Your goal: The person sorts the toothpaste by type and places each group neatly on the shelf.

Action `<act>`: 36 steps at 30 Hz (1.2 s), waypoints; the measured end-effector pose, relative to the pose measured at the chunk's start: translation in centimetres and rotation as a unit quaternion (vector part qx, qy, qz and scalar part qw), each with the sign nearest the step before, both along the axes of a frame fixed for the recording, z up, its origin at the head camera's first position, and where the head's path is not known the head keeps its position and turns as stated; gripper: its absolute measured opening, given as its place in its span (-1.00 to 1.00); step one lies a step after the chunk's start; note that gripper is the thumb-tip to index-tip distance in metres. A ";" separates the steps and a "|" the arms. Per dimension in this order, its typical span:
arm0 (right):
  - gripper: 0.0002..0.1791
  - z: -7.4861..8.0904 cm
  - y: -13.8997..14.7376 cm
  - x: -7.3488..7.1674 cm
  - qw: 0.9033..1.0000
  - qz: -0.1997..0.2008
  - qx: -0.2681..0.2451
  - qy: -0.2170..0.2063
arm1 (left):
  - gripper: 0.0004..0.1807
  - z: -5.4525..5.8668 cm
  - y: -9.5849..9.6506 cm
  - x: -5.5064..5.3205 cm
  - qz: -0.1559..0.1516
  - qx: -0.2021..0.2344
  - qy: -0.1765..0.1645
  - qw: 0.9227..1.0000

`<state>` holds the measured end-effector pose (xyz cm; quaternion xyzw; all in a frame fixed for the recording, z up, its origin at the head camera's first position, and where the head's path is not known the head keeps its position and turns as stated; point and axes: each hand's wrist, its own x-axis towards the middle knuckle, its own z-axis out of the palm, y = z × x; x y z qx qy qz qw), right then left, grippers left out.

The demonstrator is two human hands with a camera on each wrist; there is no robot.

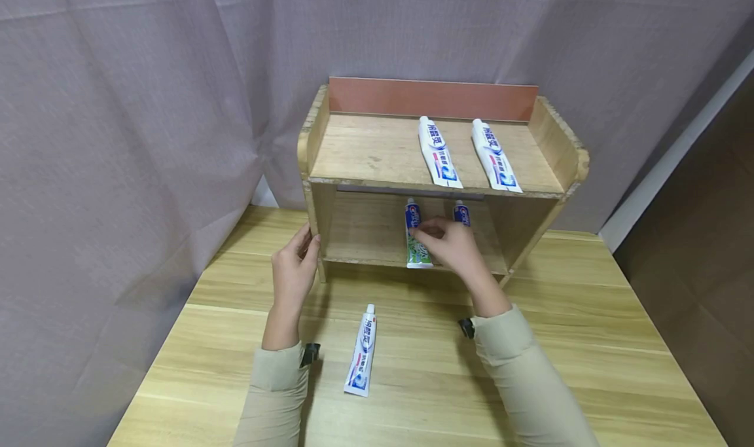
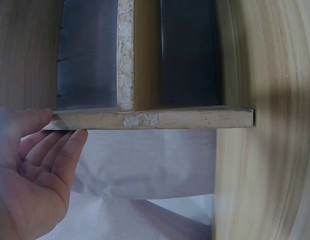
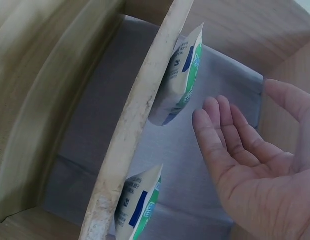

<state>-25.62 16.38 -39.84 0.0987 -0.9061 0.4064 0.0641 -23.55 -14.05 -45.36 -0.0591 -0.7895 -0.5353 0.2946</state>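
Observation:
My left hand [image 1: 291, 270] grips the front edge of the left side panel [image 2: 184, 119] of a small wooden shelf [image 1: 365, 149], thumb on one face and fingers on the other. My right hand [image 1: 452, 245] is at the lower level, just above a blue and green toothpaste tube [image 1: 419, 254]. In the right wrist view its thumb and fingers are spread apart and hold nothing. A second blue-capped toothpaste tube [image 1: 462, 213] lies to the right, partly hidden by that hand. Both tubes' flat ends point to the front.
Two white toothpaste tubes [image 1: 440, 152] [image 1: 496, 156] lie on the upper level. Another white toothpaste tube [image 1: 361, 352] lies on the wooden table [image 1: 412, 394] between the forearms. A grey curtain [image 1: 147, 107] hangs behind, and a brown panel [image 1: 701, 237] stands at right.

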 end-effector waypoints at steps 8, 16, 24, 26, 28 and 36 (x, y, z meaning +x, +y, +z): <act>-0.55 -0.4 -0.2 0.5 1.000 -0.008 -0.012 0.005 | -0.61 -0.1 -0.1 0.0 0.001 -0.009 0.010 1.000; -0.57 -0.7 -0.4 1.4 0.999 -0.011 -0.030 0.011 | -0.61 -0.1 0.0 0.0 0.001 -0.004 0.003 1.000; -0.62 -1.1 -0.6 2.6 0.998 -0.016 -0.054 0.024 | -0.61 -0.1 0.1 -0.1 0.000 0.002 0.000 1.000; -0.63 -1.3 -0.7 2.9 0.998 -0.016 -0.058 0.024 | -0.61 -0.1 0.1 -0.1 0.000 0.002 0.001 1.000; -0.63 -1.4 -0.7 3.2 0.998 -0.017 -0.061 0.020 | -0.61 -0.1 0.1 -0.1 0.000 0.001 0.002 1.000; -0.66 -1.9 -0.8 4.0 0.997 -0.009 -0.068 0.026 | -0.61 0.0 0.1 -0.1 -0.001 0.005 -0.001 1.000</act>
